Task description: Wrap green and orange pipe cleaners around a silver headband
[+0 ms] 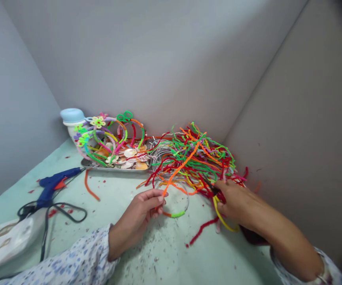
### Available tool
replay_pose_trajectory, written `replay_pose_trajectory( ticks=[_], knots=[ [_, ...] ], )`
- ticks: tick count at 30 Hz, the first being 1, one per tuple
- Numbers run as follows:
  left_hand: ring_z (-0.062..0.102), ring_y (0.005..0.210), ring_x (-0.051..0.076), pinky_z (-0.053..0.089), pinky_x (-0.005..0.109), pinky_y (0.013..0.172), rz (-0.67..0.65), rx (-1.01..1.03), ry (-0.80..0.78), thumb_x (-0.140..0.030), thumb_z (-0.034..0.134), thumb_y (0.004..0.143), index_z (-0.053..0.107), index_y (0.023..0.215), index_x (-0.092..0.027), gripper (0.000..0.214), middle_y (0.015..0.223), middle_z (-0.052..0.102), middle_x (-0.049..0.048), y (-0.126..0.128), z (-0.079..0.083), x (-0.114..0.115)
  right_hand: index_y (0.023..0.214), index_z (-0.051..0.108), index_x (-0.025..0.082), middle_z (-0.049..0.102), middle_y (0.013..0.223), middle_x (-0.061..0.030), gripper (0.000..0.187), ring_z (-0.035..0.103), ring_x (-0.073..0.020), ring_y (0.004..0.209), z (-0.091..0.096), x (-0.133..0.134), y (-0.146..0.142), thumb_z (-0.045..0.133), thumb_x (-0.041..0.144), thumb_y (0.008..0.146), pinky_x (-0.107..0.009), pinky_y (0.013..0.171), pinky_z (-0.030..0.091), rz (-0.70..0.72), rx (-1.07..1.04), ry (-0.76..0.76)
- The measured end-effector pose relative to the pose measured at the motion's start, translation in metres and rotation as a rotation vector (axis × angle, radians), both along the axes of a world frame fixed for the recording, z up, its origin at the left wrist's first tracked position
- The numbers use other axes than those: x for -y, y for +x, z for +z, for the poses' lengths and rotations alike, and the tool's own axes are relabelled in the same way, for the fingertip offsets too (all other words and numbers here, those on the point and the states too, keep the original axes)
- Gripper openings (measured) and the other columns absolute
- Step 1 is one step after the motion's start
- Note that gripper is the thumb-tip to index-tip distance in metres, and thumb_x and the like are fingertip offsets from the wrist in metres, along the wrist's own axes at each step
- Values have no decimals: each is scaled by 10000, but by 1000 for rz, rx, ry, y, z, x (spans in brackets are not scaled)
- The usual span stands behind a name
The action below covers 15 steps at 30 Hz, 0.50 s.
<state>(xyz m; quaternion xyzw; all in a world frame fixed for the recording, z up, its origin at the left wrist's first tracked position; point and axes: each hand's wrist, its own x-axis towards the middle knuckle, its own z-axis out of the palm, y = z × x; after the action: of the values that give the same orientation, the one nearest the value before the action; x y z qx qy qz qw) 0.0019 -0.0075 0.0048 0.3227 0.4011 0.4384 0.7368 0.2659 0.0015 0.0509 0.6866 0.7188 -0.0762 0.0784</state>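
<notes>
My left hand [147, 205] pinches an orange pipe cleaner [180, 167] that slants up and to the right toward the pile. From the same fingers hangs a wire hoop [188, 198], partly wrapped in orange and bright green [178, 215]. At the pile's right front, my right hand [236, 200] is closed around a dark pointed tool [210, 185], apparently scissors; its fingers hide most of it. A curved yellow piece [225, 221] shows beneath that hand, and I cannot tell whether it belongs to the tool. A red pipe cleaner [202, 231] lies nearby.
Behind my hands spreads a tangled pile of pipe cleaners [209, 154] beside bare wire hoops [161, 156]. A metal tray [120, 170] holds shells and finished colourful hoops [126, 134]. Left are a white bottle [72, 120], a blue glue gun [52, 184] with cord, and a white bag [13, 241].
</notes>
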Motion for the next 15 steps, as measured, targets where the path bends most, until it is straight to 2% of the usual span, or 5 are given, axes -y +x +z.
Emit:
replay_pose_trajectory(
  ticks=[2,7,10,15],
  knots=[
    [538,565,62,404,170,543,-4,1,1,-174,747,692,670,812,-127,150,726,618,-2,0,3,0,1221,584,183,648,1109,-155,485,632,-295,979,5,3,6,582,223,738,-344,785,442,71,-108,8],
    [535,558,65,403,177,540,-4,16,27,-184,752,691,659,802,-136,153,712,614,-11,0,7,-1,1132,619,235,699,812,-41,366,631,-199,693,12,9,9,543,235,773,-252,584,406,153,-296,-79],
    [539,564,67,415,184,557,8,15,35,-201,762,689,658,816,-144,174,717,618,-17,-1,8,-1,1164,610,230,707,817,-28,405,626,-181,668,14,8,11,545,213,764,-237,563,404,188,-348,-124],
    [532,558,56,401,168,536,5,10,30,-236,762,708,652,837,-154,189,715,611,-25,-2,8,-1,1245,589,224,722,903,-59,457,659,-202,741,14,4,23,564,301,795,-249,613,444,116,-284,-75]
  ],
)
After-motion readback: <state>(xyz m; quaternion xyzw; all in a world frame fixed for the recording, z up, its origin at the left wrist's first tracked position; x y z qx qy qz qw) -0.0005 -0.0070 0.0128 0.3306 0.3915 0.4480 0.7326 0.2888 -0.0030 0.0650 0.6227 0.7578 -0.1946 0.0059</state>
